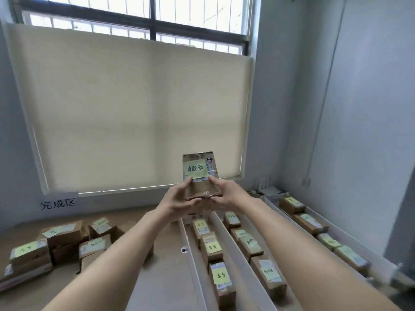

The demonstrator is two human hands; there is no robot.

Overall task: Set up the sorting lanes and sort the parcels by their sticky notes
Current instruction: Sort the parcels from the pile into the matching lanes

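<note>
Here, both hands hold one cardboard parcel (201, 176) raised in front of the roller blind (134, 108), above the far end of the sorting lanes. The left hand (179, 199) grips the parcel's lower left edge, thumb on the front face and fingers curled beneath. The right hand (224, 196) grips the lower right edge, its thumb lying on the front face just below the sticky note (197, 169). The yellow-green note is stuck to the upper front of the parcel, and its handwriting appears upside down. A white shipping label (211, 167) lies beside the note, at its right.

Below the hands, white dividers (238, 257) form three lanes on the brown table (166, 277).
- Left lane: a row of boxes (211, 248), each with a sticky note on top.
- Middle lane: a row of boxes (249, 243), also noted.
- Right lane: a row of boxes (310, 223) running along the wall.

At the left of the table, a loose group of parcels (62, 241) is stacked, well apart from the lanes; each carries a note. A white sign (58, 204) with black characters is fixed to the wall below the blind, above that group. A barred window (152, 16) shows above the blind.
</note>
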